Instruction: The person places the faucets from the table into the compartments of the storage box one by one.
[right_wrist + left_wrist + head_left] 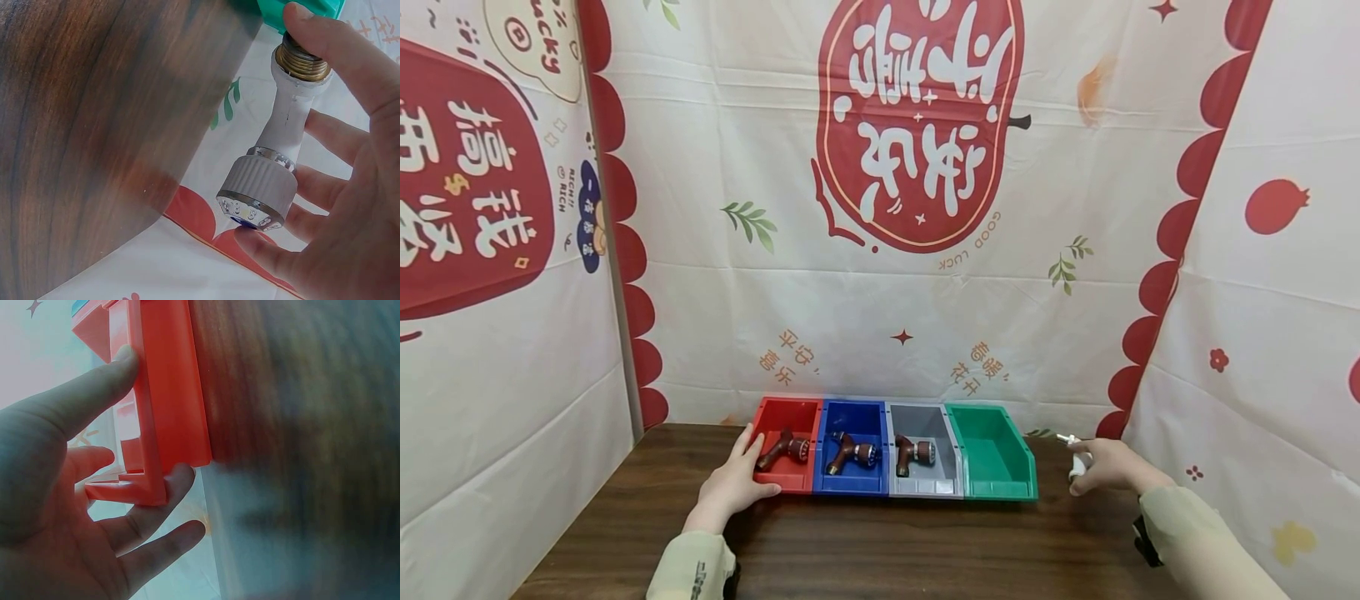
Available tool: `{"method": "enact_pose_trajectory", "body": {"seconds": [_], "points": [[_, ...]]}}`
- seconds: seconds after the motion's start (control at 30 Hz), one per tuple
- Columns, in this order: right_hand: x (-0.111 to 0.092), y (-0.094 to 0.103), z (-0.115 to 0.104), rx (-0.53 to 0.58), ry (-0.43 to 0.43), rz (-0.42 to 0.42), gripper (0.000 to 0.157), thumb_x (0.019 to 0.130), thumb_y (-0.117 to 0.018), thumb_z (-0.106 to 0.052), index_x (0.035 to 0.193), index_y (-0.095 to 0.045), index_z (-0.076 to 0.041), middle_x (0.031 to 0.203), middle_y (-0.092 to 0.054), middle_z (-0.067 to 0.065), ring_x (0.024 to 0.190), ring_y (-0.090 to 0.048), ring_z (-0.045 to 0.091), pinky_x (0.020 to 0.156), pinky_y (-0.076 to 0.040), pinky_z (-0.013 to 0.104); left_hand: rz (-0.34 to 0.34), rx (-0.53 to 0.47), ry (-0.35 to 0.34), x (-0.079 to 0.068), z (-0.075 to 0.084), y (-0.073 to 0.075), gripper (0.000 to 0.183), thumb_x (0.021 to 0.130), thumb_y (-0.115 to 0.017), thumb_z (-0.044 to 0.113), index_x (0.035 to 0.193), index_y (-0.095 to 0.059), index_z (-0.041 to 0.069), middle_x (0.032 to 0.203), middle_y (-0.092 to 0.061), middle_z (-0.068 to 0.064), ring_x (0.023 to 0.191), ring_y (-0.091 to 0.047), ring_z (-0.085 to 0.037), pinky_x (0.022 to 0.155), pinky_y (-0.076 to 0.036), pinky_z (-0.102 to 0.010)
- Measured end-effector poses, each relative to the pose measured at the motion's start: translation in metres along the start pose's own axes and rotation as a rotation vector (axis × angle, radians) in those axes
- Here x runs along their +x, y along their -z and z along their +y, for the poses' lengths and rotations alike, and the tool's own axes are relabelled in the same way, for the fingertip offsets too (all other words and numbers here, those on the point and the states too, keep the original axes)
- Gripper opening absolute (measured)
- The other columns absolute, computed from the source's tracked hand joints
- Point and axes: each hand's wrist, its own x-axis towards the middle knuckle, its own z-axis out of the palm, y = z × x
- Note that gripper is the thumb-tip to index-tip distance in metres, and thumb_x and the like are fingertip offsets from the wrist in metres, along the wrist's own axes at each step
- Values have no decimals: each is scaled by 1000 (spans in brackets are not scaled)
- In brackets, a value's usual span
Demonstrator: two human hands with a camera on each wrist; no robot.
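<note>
A row of joined bins stands on the table: a red bin [787, 412], a blue bin [859, 414], a grey bin [931, 424] and a green bin [988, 442]. One brown angle valve with a brass end lies in the red bin [179, 381], one in the blue, one in the grey. My left hand [730, 482] grips the red bin's front left corner, thumb at the front, fingers round the side. To the right of the green bin, my right hand [1108, 467] holds a white angle valve [284, 125] by thumb and fingers, with its brass thread near the thumb.
Dark wooden table [910, 550] extends in front of the bins. A printed cloth backdrop [850, 333] rises right behind them, and cloth walls [512, 433] close in on both sides.
</note>
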Motion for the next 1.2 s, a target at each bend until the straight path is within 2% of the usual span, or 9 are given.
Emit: {"method": "enact_pose_trajectory", "body": {"seconds": [0.17,0.4,0.67,0.97,1.2], "points": [[-1,1,-1,-1,7,1,75,63,-88,-27,124,-60,7,106,-64,20,83,-52,27,72,-52,48,1,-3,-1,0,1,0,96,76,-81,36,151,-31,6,161,-11,-13,121,-47,-49,89,-41,-68],[-1,2,0,-3,30,11,72,64,-87,-25,122,-61,9,103,-65,18,83,-53,26,72,-50,46,7,4,-12,-1,1,1,96,75,-81,37,151,-31,5,160,-11,-15,119,-48,-50,88,-42,-68],[-1,4,1,6,25,15,76,62,-89,-28,122,-61,8,105,-64,20,85,-54,28,75,-52,52,7,4,-14,-2,2,2,96,75,-81,37,151,-32,5,160,-11,-14,119,-49,-49,87,-42,-68],[1,8,-1,-4,20,19,74,63,-88,-27,123,-60,8,102,-64,19,83,-52,28,71,-50,46,13,5,-19,-2,1,2,96,75,-82,37,150,-33,4,160,-12,-14,119,-49,-49,87,-42,-68],[0,10,-5,-9,23,25,74,64,-88,-26,123,-60,8,103,-63,20,84,-52,28,72,-49,47,17,10,-22,-1,0,1,96,75,-81,37,150,-33,4,160,-12,-14,119,-49,-49,86,-43,-67]]}}
